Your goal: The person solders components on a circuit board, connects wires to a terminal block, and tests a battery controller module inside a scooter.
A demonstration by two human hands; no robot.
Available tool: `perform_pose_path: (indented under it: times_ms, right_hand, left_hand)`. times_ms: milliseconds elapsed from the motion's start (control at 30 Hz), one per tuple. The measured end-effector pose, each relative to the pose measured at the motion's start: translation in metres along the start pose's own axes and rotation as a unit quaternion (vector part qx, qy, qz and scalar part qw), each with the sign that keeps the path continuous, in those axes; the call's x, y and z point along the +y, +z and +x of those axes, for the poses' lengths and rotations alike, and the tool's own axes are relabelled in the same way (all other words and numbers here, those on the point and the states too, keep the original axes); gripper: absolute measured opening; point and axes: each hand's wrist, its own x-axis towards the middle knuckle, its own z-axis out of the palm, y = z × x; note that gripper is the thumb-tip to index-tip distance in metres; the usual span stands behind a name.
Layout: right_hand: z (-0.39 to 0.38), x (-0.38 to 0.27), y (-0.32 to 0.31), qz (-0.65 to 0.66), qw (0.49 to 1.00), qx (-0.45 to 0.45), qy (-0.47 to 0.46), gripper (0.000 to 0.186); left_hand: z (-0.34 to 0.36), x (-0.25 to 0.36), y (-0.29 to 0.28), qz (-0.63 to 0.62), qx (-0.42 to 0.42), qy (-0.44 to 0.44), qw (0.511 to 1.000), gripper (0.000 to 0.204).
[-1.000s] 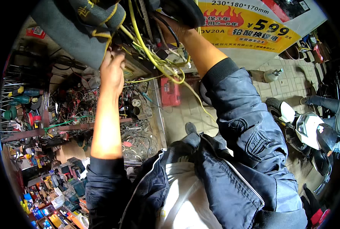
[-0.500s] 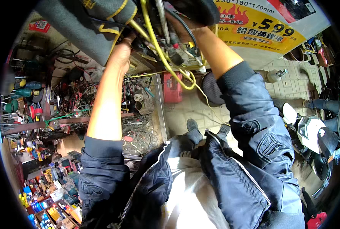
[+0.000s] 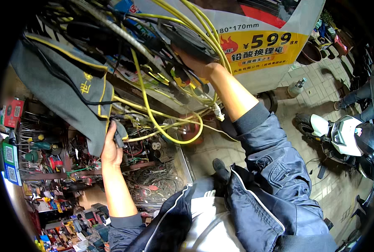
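My left hand [image 3: 112,149] is closed on the lower edge of a grey cloth apron [image 3: 65,80] with yellow trim and a yellow emblem. The cloth hangs in folds above and left of the hand. My right hand [image 3: 197,63] grips a black, rounded, flat thing [image 3: 187,38] whose kind I cannot make out; its fingers are partly hidden beneath it. Between my hands, a yellow cable [image 3: 170,140] loops down from a tangle of cords. A pale sheathed cable [image 3: 119,33] slants through the tangle, and a white connector [image 3: 218,112] hangs beneath my right wrist.
A grey box with a yellow printed panel [image 3: 275,44] stands beyond my right hand. Shelves of tools and wire scraps [image 3: 149,185] lie at the left. A white scooter [image 3: 344,136] and a small bottle [image 3: 296,88] stand on the tiled floor to the right.
The apron has spread down and left with my left hand, showing its emblem more fully. My right hand and the black thing have shifted left and down. The yellow loop hangs lower.
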Motion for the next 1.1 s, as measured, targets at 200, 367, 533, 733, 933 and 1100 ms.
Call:
perform_pose_path:
  times_ms: [200, 367, 533, 733, 933, 1100]
  right_hand:
    - [-0.001, -0.014, 0.004, -0.181, 0.982, -0.051, -0.005, 0.058]
    - [0.002, -0.032, -0.012, -0.323, 0.930, -0.048, -0.168, 0.046]
    - [-0.003, -0.059, 0.007, -0.175, 0.971, -0.085, 0.139, 0.038]
    - [-0.078, -0.108, 0.013, -0.245, 0.938, -0.194, 0.150, 0.055]
    - [-0.122, -0.237, 0.094, -0.143, 0.915, -0.305, -0.223, 0.044]
    - [-0.059, -0.177, 0.202, -0.285, 0.856, -0.429, 0.043, 0.073]
  left_hand:
    - [-0.011, 0.006, -0.030, 0.020, 0.069, 0.005, 0.997, 0.045]
    - [-0.012, 0.001, -0.026, 0.055, 0.089, 0.024, 0.994, 0.057]
    - [-0.020, -0.003, 0.009, 0.066, 0.110, 0.008, 0.992, 0.054]
    - [-0.027, -0.058, 0.060, 0.207, 0.145, 0.078, 0.964, 0.066]
    - [-0.030, -0.091, 0.126, 0.136, -0.016, 0.161, 0.977, 0.035]
    - [-0.046, -0.062, 0.182, 0.181, 0.024, 0.302, 0.936, 0.022]
